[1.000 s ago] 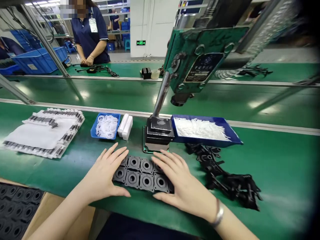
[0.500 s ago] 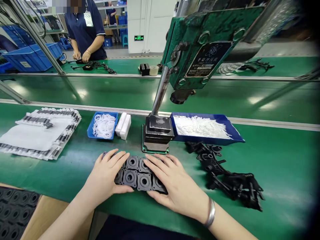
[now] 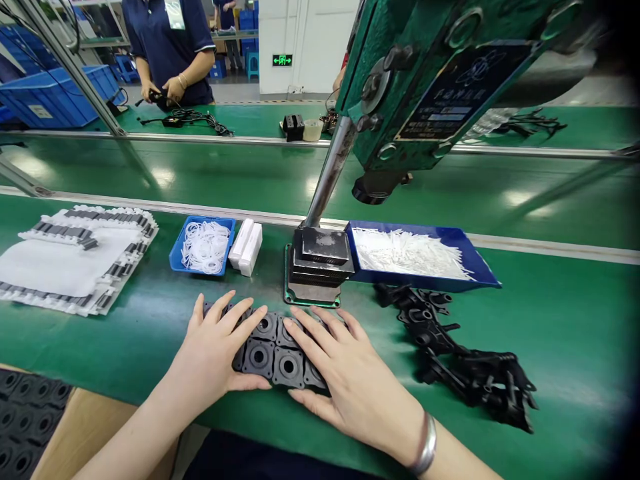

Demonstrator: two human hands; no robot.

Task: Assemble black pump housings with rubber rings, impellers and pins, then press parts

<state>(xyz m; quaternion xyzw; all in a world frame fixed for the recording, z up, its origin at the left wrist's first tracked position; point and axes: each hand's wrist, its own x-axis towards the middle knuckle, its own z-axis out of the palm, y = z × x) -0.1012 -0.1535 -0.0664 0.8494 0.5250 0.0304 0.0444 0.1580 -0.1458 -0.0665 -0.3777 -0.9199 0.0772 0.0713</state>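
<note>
Two rows of black square plastic parts (image 3: 289,365), each with a round hole in its middle, lie side by side on the green bench. My left hand (image 3: 215,347) grips the left end of the rows, fingers over the far side and thumb along the near edge. At the right end, my right hand (image 3: 345,373) holds them the same way, its fingers spread across the tops. Both palms cover the outermost parts. Just beyond the rows stands the dark metal base (image 3: 324,257) of a green hand press (image 3: 425,87).
A blue tray (image 3: 203,247) of white rings and white blocks (image 3: 246,247) stand left of the press; a blue bin (image 3: 425,257) of white strips stands right. Black plastic parts (image 3: 460,353) lie at right, padded sheets (image 3: 75,260) at left. A co-worker (image 3: 170,53) handles cables opposite.
The view has shifted slightly, with the press looming larger. My hands stay around the black square parts, their fingers slightly moved. The co-worker's hands have lifted a black item.
</note>
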